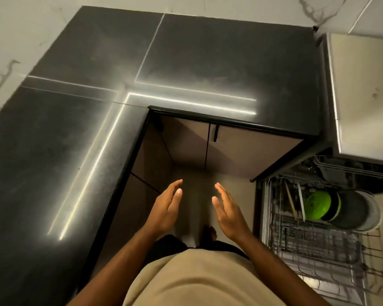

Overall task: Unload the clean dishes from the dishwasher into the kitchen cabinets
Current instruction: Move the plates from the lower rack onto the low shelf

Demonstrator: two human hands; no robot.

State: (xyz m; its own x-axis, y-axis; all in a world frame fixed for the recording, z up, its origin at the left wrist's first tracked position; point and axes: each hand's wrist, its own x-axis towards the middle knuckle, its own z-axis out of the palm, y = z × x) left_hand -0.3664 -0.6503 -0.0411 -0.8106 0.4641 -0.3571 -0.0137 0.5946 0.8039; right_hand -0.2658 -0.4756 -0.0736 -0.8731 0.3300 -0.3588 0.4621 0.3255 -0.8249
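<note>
Holding both hands out in front of me, palms facing each other, I have nothing in either. My left hand (166,208) and right hand (227,212) are apart, with the fingers (175,187) straight and relaxed.

The dishes are off to the right of my right fingertips and lower down, in the pulled-out dishwasher rack (318,246). A green bowl (317,205), a grey bowl (349,208) and a white bowl (375,214) stand on edge there, pressed close together. A wooden stick (291,202) leans just left of the green one.

Straight ahead of my fingertips, under the black counter (75,129), the cabinet doors (248,149) are closed, and one shows a dark handle (216,133).

I think the tight packing is the main risk. If I pull one bowl, it could drag its neighbour out and tip it off the rack. If the bowls are wet, a one-handed pinch might slip. If I fill both hands, I'll have no fingers free for that handle. The rack also juts out beside my right leg, so turning carelessly could mean knocking into it.
</note>
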